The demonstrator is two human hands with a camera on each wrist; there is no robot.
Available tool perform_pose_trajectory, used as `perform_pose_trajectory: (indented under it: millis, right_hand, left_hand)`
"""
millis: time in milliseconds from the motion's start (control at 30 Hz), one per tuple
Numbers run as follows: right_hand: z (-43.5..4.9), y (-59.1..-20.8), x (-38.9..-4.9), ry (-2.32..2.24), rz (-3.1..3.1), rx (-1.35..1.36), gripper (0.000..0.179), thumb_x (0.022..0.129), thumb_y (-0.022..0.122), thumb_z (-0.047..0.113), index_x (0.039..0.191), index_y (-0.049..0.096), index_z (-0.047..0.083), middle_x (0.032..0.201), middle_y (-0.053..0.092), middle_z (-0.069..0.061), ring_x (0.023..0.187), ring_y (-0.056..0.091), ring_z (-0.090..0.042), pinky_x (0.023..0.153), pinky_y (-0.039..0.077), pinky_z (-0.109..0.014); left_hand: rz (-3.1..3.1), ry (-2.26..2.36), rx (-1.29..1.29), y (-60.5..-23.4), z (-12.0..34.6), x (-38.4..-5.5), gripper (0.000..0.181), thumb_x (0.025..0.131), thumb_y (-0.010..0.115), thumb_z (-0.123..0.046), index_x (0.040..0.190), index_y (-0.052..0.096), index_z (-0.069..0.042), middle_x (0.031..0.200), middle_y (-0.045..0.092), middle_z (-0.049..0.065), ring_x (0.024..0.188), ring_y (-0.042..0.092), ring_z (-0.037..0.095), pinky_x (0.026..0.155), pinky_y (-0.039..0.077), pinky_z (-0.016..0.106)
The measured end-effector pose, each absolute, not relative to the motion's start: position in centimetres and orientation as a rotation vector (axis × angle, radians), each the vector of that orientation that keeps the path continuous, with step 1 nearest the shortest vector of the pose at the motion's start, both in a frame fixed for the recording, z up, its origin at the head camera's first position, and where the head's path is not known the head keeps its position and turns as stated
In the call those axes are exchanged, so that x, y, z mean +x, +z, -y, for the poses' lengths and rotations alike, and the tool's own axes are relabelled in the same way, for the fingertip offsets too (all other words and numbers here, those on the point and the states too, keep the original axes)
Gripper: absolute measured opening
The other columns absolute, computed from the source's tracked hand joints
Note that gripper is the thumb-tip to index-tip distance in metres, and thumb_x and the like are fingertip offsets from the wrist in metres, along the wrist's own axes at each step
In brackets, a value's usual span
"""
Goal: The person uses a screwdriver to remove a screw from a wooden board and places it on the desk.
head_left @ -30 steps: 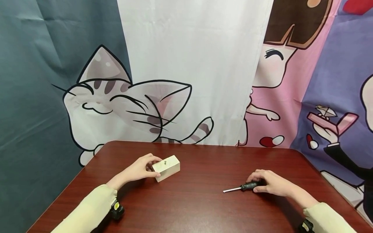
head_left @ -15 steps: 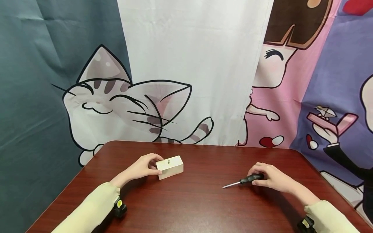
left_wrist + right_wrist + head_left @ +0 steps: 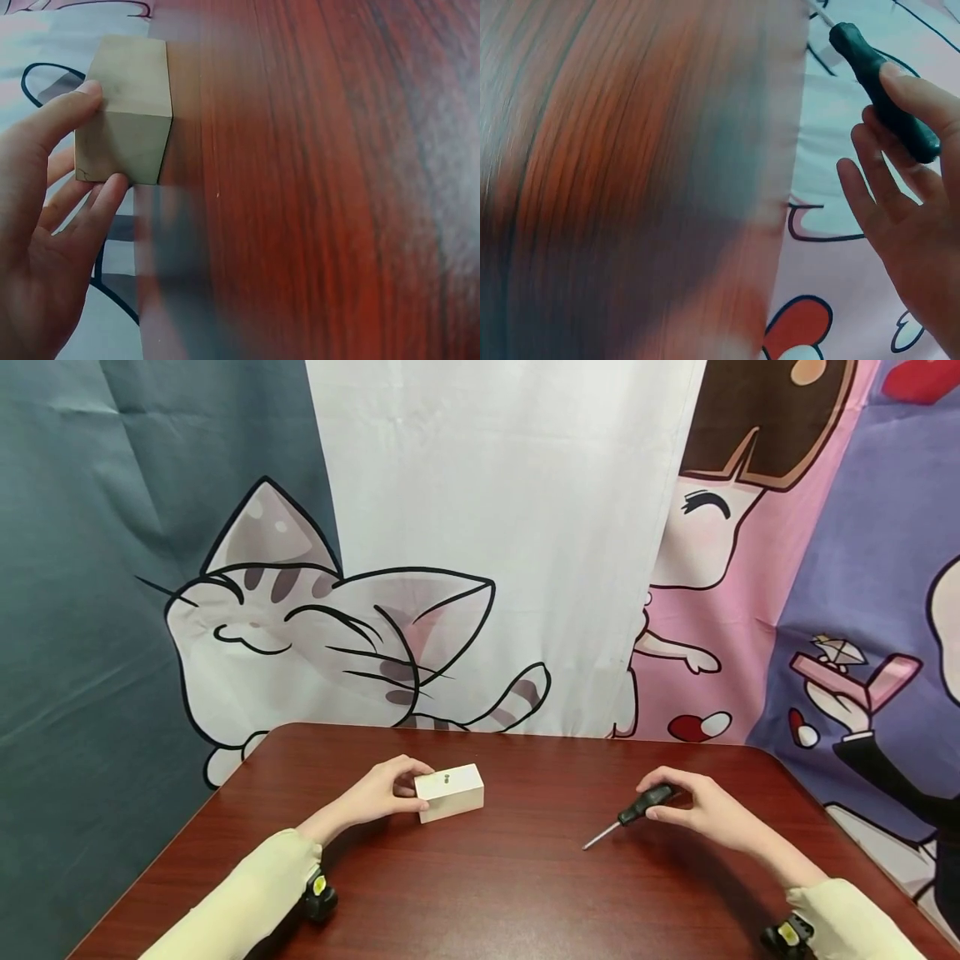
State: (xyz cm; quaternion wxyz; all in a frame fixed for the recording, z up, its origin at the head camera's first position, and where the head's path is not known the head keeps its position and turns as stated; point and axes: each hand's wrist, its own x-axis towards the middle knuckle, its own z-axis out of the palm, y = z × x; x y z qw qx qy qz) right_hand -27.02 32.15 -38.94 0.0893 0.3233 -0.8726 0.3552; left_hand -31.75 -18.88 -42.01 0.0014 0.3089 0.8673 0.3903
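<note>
A pale wooden block (image 3: 452,795) with two small dark marks on its top sits left of the table's middle. My left hand (image 3: 386,791) grips its left end between thumb and fingers, as the left wrist view also shows with the block (image 3: 129,90) near the thumb. On the right, my right hand (image 3: 705,810) pinches a screwdriver by its black handle (image 3: 647,803). Its metal shaft slants down to the left, tip low over the table. In the right wrist view the black handle (image 3: 881,94) lies between thumb and index finger, while the other fingers are loosely bent.
The reddish-brown wooden table (image 3: 510,877) has rounded far corners. Behind it hangs a printed cloth (image 3: 510,527) with a cartoon cat and figures. A small dark wrist camera (image 3: 321,897) sits on the left wrist, another camera (image 3: 787,935) on the right.
The left hand and block have shifted a little to the right, and the block has turned slightly. My right hand has lifted the screwdriver's handle, so its shaft now tilts more steeply downward.
</note>
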Motion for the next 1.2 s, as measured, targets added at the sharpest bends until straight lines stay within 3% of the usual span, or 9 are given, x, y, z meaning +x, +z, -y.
perform_pose_trajectory:
  millis: [300,467,600,1033,1200]
  right_hand:
    - [-31.1,-38.2,-26.8,1.260,2.543,0.872,0.035,0.085,0.076,0.010,0.115,0.059,0.018,0.085,0.069,0.002,0.076,0.069,-0.011,0.071,0.051,-0.024]
    - [-30.0,-37.5,-26.4,1.499,2.454,0.932,0.036,0.086,0.071,-0.002,0.118,0.056,0.006,0.089,0.068,0.002,0.081,0.074,-0.017,0.071,0.060,-0.032]
    - [-29.1,-37.0,-26.0,1.646,2.346,0.997,0.036,0.088,0.065,-0.009,0.121,0.053,-0.003,0.093,0.067,-0.003,0.083,0.075,-0.020,0.069,0.060,-0.040]
    - [-25.5,-36.0,-25.2,1.599,2.238,0.803,0.058,0.086,0.071,-0.005,0.137,0.045,0.004,0.100,0.065,-0.005,0.078,0.074,-0.021,0.067,0.060,-0.037]
    - [-24.3,-35.6,-25.0,1.644,2.199,0.794,0.057,0.086,0.071,-0.004,0.136,0.045,0.003,0.100,0.066,-0.006,0.078,0.074,-0.017,0.068,0.061,-0.036]
  left_hand:
    - [-2.642,1.356,0.864,-42.4,18.0,-31.6,0.048,0.081,0.082,-0.021,0.121,0.059,-0.007,0.118,0.062,0.013,0.105,0.062,0.023,0.089,0.057,0.030]
    - [-2.616,1.399,0.869,-42.6,17.4,-31.5,0.045,0.082,0.081,-0.020,0.121,0.060,-0.008,0.119,0.063,0.014,0.107,0.063,0.025,0.090,0.057,0.030]
    - [-2.590,1.432,0.912,-43.0,16.8,-31.1,0.045,0.084,0.080,-0.018,0.123,0.060,-0.008,0.122,0.062,0.015,0.111,0.063,0.028,0.089,0.057,0.029]
    - [-2.530,1.493,0.951,-43.4,14.2,-29.3,0.050,0.085,0.079,-0.016,0.129,0.058,-0.006,0.125,0.059,0.016,0.111,0.063,0.029,0.089,0.057,0.031]
    - [-2.500,1.515,0.940,-43.6,13.2,-28.7,0.047,0.084,0.079,-0.015,0.125,0.059,-0.006,0.124,0.060,0.015,0.112,0.063,0.028,0.088,0.057,0.028]
